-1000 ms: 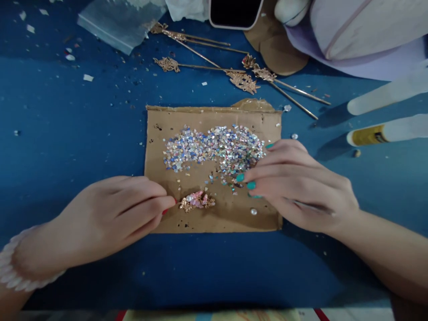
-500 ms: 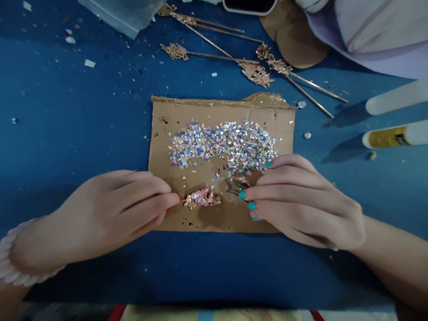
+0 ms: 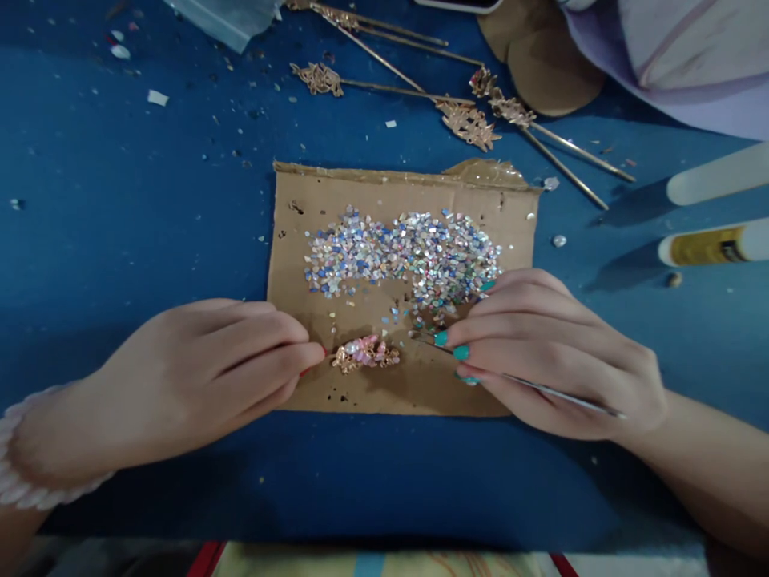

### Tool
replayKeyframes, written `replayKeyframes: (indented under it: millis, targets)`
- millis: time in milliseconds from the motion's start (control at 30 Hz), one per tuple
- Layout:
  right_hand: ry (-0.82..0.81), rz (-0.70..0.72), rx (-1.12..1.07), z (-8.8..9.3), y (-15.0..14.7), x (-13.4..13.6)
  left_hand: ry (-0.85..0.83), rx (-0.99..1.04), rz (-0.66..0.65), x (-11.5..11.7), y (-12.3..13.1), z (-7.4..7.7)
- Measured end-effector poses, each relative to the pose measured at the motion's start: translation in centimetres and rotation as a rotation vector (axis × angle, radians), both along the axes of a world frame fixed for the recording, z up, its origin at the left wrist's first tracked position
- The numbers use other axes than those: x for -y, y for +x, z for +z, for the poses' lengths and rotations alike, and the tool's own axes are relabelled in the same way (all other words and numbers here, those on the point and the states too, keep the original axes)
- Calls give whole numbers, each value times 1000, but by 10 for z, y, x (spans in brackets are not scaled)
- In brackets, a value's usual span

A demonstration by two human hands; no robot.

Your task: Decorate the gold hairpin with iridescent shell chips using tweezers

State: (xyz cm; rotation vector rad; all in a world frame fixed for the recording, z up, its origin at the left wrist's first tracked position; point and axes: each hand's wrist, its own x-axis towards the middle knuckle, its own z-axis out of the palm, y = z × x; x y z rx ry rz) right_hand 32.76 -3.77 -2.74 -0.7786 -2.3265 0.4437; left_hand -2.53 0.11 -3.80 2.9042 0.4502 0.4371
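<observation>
My left hand [image 3: 222, 377] is closed, its thumb and fingertips pinching the left end of a gold hairpin [image 3: 365, 353]. Pink stones and a whitish bead cover the hairpin's ornament; its stem is hidden by my hand. My right hand [image 3: 558, 353] is closed around a slim metal tool [image 3: 561, 394], whose thin tip points left, apart from the ornament. Above both hands, a spread of small shiny chips [image 3: 408, 252], blue, white and pinkish, lies on a cardboard sheet [image 3: 336, 397]. A few loose chips lie between that spread and the hairpin.
Several gold hairpins [image 3: 469, 124] lie beyond the cardboard. Two white bottles, one with a gold label [image 3: 706, 246], lie at right. Round cardboard pieces [image 3: 553, 76], pale lilac fabric [image 3: 690, 64] and a clear plastic bag [image 3: 228, 20] are at the back. Scraps dot the blue table [image 3: 120, 240].
The metal tool has turned in my right hand, so its rear end now shows across the fingers. My left hand keeps the hairpin in nearly the same place. The view has shifted slightly.
</observation>
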Motion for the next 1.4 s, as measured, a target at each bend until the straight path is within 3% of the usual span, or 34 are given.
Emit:
replayKeyframes:
  millis: [733,933,1400]
  targets:
    - [-57,29,-11,1,-3,-3,-24,-8,36,2,0,0]
    - [-52,40,-9,5,-2,-2,-15,9,-6,-1,2,1]
    - [-230,39,-7,13,-9,6,-32,4,-20,0,3,1]
